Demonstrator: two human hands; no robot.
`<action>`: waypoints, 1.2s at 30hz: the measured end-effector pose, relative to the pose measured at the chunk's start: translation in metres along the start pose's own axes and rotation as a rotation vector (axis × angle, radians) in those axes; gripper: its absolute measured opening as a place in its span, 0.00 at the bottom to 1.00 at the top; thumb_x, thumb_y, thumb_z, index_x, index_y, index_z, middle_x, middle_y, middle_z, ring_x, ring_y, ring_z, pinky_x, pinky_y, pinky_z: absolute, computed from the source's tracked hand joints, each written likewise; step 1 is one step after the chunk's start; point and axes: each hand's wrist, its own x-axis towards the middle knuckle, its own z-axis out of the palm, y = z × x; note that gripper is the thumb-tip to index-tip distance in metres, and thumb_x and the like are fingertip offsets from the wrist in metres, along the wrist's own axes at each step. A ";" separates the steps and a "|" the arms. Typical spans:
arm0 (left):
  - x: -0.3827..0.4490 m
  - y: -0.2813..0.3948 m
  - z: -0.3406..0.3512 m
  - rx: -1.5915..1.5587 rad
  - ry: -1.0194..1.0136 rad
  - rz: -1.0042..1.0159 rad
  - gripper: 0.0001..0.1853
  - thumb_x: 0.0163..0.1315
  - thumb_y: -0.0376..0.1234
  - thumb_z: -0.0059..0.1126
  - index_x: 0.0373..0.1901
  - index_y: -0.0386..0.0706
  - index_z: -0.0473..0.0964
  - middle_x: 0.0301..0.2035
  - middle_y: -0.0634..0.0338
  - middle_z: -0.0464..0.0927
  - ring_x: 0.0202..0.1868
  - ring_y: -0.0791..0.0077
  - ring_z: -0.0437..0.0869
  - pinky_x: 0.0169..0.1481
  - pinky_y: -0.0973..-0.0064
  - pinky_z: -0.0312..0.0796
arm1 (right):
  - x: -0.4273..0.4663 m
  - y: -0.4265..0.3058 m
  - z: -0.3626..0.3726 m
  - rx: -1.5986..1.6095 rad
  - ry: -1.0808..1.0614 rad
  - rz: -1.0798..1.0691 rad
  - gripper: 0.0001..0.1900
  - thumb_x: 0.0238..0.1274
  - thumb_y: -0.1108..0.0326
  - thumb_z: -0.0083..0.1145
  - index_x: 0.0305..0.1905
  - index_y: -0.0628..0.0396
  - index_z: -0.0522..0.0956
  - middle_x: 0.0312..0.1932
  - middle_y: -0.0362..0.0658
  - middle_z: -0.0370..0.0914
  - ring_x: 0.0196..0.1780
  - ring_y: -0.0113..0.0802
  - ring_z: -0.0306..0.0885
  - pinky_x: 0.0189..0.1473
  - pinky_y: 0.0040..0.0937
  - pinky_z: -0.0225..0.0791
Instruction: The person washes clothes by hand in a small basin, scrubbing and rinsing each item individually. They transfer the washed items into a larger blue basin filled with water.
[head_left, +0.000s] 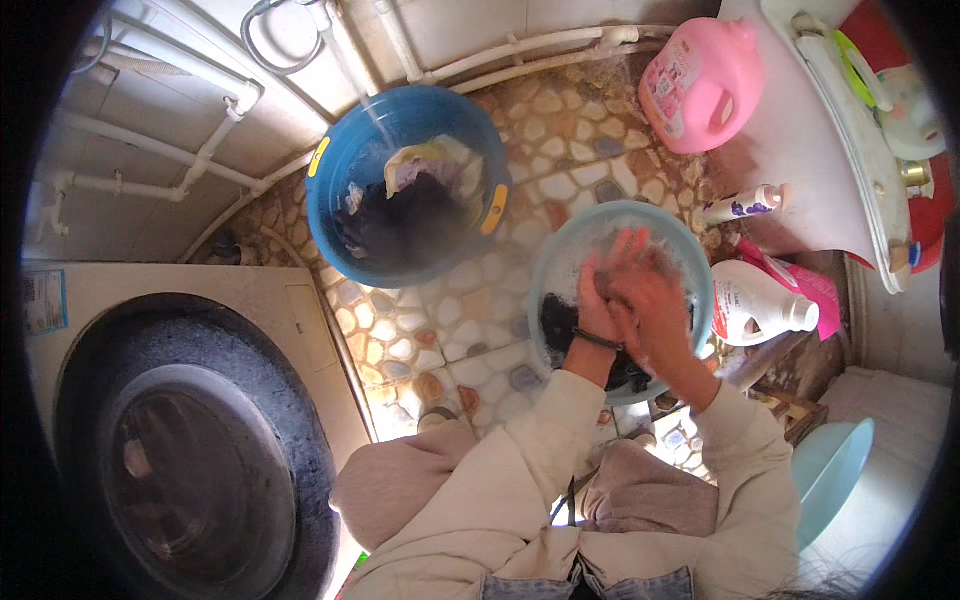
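Note:
My left hand (596, 304), a dark band at its wrist, is over a pale blue plastic basin (537, 304). Pressed against it is my right hand (656, 304), blurred by motion. Something dark shows between the palms, but whether they grip it is hard to see. Dark wet cloth (559, 326) lies in the basin below, in cloudy, foamy water. Beyond, to the left, a larger blue tub (330, 225) with yellow handles holds dark clothing (412, 217) and a pale garment (469, 165). A stream of water (379, 124) falls into that tub.
A front-loading washing machine (304, 300) stands at left. To the right are a pink detergent jug (712, 82), a spray can (742, 204), a white bottle (757, 304), a pink packet (814, 289) and another pale blue basin (832, 465). White pipes (525, 60) edge the stone-patterned floor (480, 307).

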 end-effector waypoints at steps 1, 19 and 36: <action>0.001 0.000 0.001 0.083 -0.109 0.026 0.34 0.73 0.52 0.28 0.73 0.41 0.53 0.71 0.52 0.55 0.72 0.57 0.57 0.74 0.62 0.53 | -0.009 -0.009 0.000 0.111 0.014 -0.014 0.18 0.50 0.65 0.64 0.48 0.54 0.76 0.55 0.48 0.74 0.62 0.49 0.68 0.59 0.46 0.66; 0.007 -0.020 -0.015 0.322 -0.164 -0.061 0.30 0.74 0.52 0.30 0.69 0.45 0.61 0.66 0.60 0.66 0.67 0.64 0.66 0.68 0.63 0.60 | -0.025 0.001 0.012 0.331 0.074 0.145 0.22 0.62 0.58 0.54 0.59 0.56 0.75 0.63 0.51 0.66 0.66 0.54 0.61 0.66 0.53 0.52; 0.016 -0.022 -0.062 1.040 0.506 0.181 0.12 0.69 0.44 0.46 0.29 0.49 0.64 0.22 0.65 0.67 0.23 0.71 0.69 0.25 0.71 0.61 | -0.014 0.074 0.036 0.590 0.150 0.344 0.19 0.71 0.55 0.50 0.56 0.58 0.77 0.61 0.54 0.69 0.67 0.51 0.63 0.69 0.41 0.55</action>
